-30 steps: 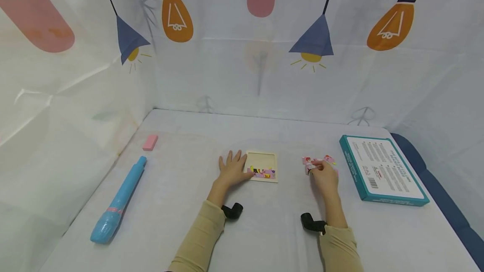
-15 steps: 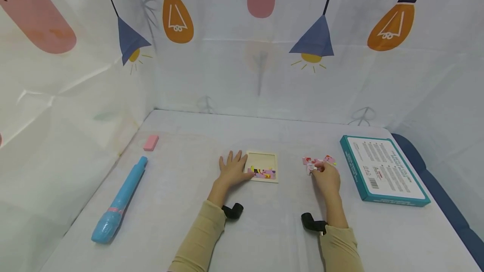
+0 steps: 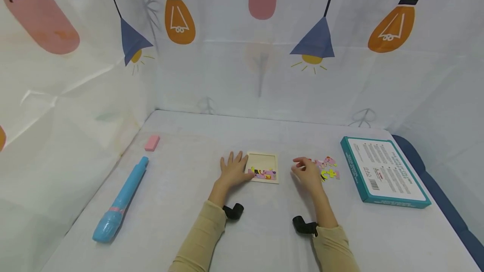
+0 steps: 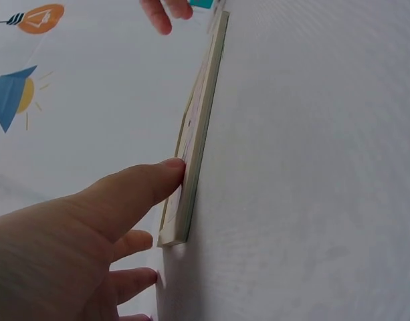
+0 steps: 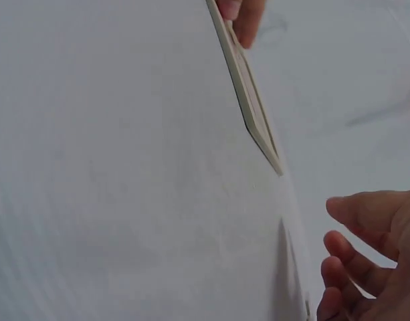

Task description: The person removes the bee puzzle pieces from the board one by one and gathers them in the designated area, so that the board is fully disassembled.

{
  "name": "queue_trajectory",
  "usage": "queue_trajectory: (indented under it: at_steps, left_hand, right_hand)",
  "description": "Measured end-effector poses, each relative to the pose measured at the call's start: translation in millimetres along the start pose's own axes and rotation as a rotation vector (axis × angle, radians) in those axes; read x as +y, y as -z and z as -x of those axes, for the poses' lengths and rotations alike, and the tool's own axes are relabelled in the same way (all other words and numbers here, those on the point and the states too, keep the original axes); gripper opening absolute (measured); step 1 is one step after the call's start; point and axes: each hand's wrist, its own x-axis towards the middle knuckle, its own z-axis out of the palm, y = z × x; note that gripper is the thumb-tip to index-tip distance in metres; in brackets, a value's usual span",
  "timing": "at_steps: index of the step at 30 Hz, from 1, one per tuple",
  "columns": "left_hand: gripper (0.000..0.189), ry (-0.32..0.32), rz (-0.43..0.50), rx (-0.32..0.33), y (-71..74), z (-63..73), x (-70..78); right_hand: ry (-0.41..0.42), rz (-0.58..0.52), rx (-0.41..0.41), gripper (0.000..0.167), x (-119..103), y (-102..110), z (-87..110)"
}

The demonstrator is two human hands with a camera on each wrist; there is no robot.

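Note:
My left hand (image 3: 231, 173) lies spread at the left of a small square wooden puzzle tray (image 3: 263, 159). Its thumb (image 4: 148, 177) presses on the tray's near left side. A row of pink and yellow puzzle pieces (image 3: 267, 174) fills the bottom of the tray; the upper part shows bare wood. To the right, my right hand (image 3: 308, 175) hovers between the tray and a group of loose puzzle pieces (image 3: 331, 174), partly covering them. In the right wrist view its thumb and fingers (image 5: 348, 257) are bent and apart, with nothing visible between them.
A teal and white box (image 3: 385, 171) lies at the table's right. On the left are a blue microphone-shaped toy (image 3: 121, 200) and a pink block (image 3: 152, 142). Printed white curtains stand behind the table and along its left.
My right hand has left the loose pieces and moved left towards the tray, uncovering yellow-green ones. My left hand stays at the tray.

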Motion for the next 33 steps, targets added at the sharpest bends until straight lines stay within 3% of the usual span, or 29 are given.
queue_trajectory:
  at_steps: [5, 10, 18, 25, 29, 33]
  left_hand:
    - [0.069, -0.034, -0.018, -0.019, 1.7, 1.0, 3.7]
    - [0.052, -0.112, -0.09, -0.054, 3.7, 5.9, 9.1]
    - [0.04, -0.237, -0.105, -0.097, 1.5, 14.6, 11.6]
    - [0.039, -0.229, -0.115, -0.119, 1.7, 17.5, 14.3]
    - [0.039, -0.214, -0.119, -0.126, 0.8, 18.1, 15.2]
    - [0.039, -0.199, -0.119, -0.133, 0.0, 19.4, 15.6]
  right_hand:
    - [0.076, 0.032, -0.099, 0.026, -10.8, -17.4, 1.2]
    - [0.132, 0.09, -0.177, 0.032, -17.5, -29.4, 1.9]
    - [0.214, 0.166, -0.176, 0.037, -18.7, -37.5, 2.5]
    - [0.192, 0.135, -0.165, 0.035, -21.2, -38.6, 1.5]
    - [0.214, 0.063, -0.158, 0.029, -22.6, -39.0, 1.2]
    - [0.179, -0.034, -0.16, 0.022, -23.7, -34.3, 4.5]
